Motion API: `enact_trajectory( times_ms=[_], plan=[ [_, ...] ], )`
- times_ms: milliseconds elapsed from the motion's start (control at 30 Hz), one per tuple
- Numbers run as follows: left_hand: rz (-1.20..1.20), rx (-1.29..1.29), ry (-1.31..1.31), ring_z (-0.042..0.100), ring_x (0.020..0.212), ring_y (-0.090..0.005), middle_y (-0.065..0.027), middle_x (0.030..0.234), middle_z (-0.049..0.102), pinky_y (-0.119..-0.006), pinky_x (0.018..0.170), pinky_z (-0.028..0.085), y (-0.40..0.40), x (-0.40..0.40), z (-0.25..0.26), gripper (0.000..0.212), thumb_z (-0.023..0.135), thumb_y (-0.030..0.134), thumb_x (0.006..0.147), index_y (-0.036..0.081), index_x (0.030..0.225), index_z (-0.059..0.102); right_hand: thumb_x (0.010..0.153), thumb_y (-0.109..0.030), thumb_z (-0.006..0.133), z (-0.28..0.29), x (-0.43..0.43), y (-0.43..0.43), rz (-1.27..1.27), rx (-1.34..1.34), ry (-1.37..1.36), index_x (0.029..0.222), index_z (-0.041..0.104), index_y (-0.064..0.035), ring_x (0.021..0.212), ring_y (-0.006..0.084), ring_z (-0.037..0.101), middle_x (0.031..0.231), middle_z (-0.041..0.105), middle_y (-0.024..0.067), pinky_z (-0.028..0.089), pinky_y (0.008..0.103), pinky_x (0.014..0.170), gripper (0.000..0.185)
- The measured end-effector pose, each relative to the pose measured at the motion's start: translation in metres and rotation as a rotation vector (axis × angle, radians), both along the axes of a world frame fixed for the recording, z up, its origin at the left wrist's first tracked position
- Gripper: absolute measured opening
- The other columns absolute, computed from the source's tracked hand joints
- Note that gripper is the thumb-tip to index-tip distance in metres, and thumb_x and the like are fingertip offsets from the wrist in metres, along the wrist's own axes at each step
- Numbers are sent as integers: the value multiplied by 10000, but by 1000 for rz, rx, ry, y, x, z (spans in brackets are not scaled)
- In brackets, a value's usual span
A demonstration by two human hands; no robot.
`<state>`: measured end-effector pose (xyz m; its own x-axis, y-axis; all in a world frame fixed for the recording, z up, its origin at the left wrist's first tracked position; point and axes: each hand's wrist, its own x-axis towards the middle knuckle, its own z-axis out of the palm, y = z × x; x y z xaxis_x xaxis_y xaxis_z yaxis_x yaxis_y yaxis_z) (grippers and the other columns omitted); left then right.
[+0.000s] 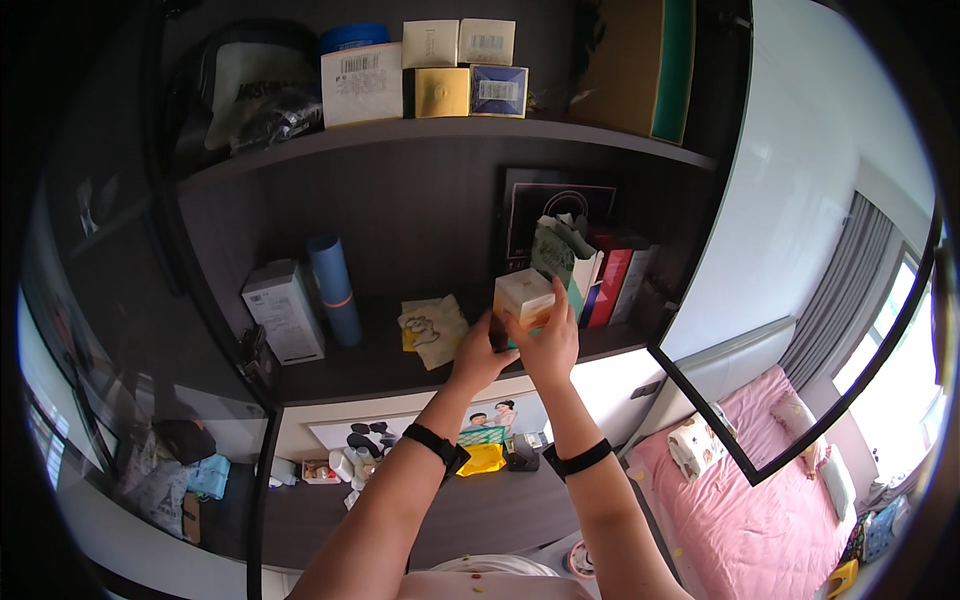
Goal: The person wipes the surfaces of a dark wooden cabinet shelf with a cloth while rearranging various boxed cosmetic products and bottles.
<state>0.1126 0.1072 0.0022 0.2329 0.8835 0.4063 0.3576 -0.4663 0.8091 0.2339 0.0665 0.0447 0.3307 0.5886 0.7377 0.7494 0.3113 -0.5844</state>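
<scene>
Both my hands reach into the middle shelf of a dark cabinet. Between them is a small white and orange cardboard box [525,292], standing at the shelf's right part. My left hand [480,352] grips its lower left side, where something dark and a bit of green show near the fingers. My right hand [551,334] holds its front and right side, the index finger pointing up along it. Right behind the box stands a green and white paper bag [559,247]. A pale yellow cloth or pouch [433,330] lies left of my hands. The box's underside is hidden.
Left on the shelf stand a blue cylinder [335,289] and a white box [285,311]; red and grey boxes [611,277] stand right. Boxes line the upper shelf [450,131]. A black-framed glass door [705,405] hangs open at right. Below are a desk [510,517] and a pink bed [735,517].
</scene>
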Motion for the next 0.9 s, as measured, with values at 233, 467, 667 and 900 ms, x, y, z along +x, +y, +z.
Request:
enact_trajectory(
  times_ms=[233, 467, 667, 900],
  plan=[
    [11, 121, -148, 613, 783, -216, -108, 911, 625, -329, 725, 506, 5, 1, -11, 724, 791, 73, 696, 9, 1317, 425, 678, -419, 791, -8, -4, 11, -100, 40, -43, 1413, 408, -76, 978, 396, 587, 1092, 585, 179, 493, 453, 843, 898],
    [-27, 119, -182, 588, 733, -223, -85, 804, 589, -332, 687, 484, 1, 1, -3, 519, 796, 67, 685, 21, 1106, 494, 772, -425, 759, -1, 20, 16, 307, -99, 306, 1446, 376, -49, 794, 209, 646, 971, 647, 157, 511, 311, 721, 862],
    [0, 132, -200, 571, 704, -216, -77, 776, 578, -335, 691, 476, 3, -1, -6, 431, 799, 74, 674, 40, 955, 474, 862, -514, 621, 20, 31, 23, 327, -281, 373, 1278, 541, -36, 749, 194, 654, 828, 673, 144, 508, 295, 714, 638],
    [-16, 125, -204, 576, 721, -216, -69, 783, 584, -335, 697, 477, 2, 0, -1, 412, 794, 74, 675, 42, 946, 485, 879, -623, 511, 44, 50, 46, 145, -654, 81, 1175, 583, 8, 944, 362, 667, 886, 681, 232, 510, 429, 835, 701]
  ],
)
